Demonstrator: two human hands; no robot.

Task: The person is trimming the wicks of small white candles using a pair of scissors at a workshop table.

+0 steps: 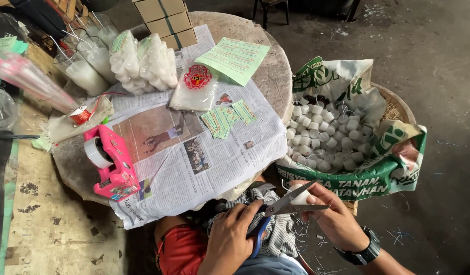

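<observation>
My left hand (229,239) grips the blue handles of a pair of scissors (288,203), whose blades are apart and point right. My right hand (333,216), with a black watch on the wrist, holds a small white candle (299,196) between the blades' tips. Both hands are over my lap, just below the edge of the round table (275,76). To the right, a green and white sack (393,173) sits open in a woven basket and is full of several small white candles (324,137).
Newspaper (204,168) covers the table. On it lie a pink tape dispenser (112,163), bags of white candles (143,63), a clear printed bag (194,89), green paper labels (222,119), a green sheet (235,58) and cardboard boxes (166,20). Glass candle cups (87,66) stand at the left.
</observation>
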